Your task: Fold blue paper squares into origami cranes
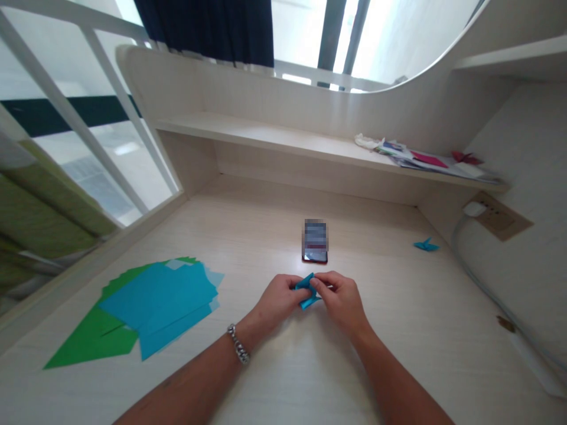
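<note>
A small piece of folded blue paper point(309, 302) is held between both hands above the middle of the desk. My left hand point(283, 293) pinches it from the left, thumb laid across it. From the right, my right hand point(339, 292) grips its upper edge between thumb and fingers. Parts of the paper are hidden behind the fingers. Just beyond the hands lies a phone point(315, 242) with its screen facing up and blurred. A small folded blue paper figure point(426, 245) rests at the right side of the desk, apart from the hands.
Blue sheets point(172, 301) overlap green sheets point(93, 336) on the left of the desk point(266, 378). A shelf point(274, 139) at the back carries papers point(427, 158). On the right wall, a white plug and cable point(460, 254) hang from a socket point(505, 218).
</note>
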Demonstrator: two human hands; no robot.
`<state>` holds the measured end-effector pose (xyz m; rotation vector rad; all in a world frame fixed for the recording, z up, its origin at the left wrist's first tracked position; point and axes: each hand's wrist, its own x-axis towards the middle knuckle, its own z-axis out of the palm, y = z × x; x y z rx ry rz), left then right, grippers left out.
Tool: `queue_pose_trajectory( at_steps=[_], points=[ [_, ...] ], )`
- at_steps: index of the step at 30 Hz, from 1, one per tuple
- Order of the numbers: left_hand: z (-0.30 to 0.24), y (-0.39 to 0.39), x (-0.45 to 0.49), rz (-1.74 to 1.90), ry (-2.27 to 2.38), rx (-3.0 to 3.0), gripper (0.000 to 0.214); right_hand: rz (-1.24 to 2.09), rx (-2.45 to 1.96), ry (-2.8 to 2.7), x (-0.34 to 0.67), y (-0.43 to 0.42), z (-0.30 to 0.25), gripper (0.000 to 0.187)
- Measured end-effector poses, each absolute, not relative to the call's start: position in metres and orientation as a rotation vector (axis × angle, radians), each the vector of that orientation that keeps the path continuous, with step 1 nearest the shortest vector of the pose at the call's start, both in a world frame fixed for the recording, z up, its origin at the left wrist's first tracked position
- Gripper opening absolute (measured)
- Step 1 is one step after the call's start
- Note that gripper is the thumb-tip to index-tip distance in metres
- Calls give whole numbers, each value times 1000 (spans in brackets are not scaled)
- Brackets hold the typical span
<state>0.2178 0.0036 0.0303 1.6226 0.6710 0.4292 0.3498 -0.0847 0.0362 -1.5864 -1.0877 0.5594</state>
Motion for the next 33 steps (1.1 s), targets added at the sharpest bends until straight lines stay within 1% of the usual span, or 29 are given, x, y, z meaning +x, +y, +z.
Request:
queue_pose_trajectory(
  at_steps=[13, 19, 23, 27, 30, 33],
  points=[
    [28, 2, 218, 353, 649, 1606, 16, 580, -1577, -1036, 354, -81, 31, 18],
    [28, 2, 218, 352, 654, 1578, 16, 527, -1587, -1065, 351, -82, 32, 24],
    [27, 3, 218, 397, 672, 1601, 19, 600, -1540, -982, 353, -82, 33, 31],
    [28, 5, 217, 510, 694, 1609, 26, 618, -1576, -1041, 355, -83, 33, 23],
    [32, 5, 218, 603, 691, 1624, 25, 643, -1619, -1081, 354, -83, 33, 17],
    [36, 4, 218, 629, 669, 1636, 23, 647, -1631, -1074, 353, -82, 31, 14]
  ],
)
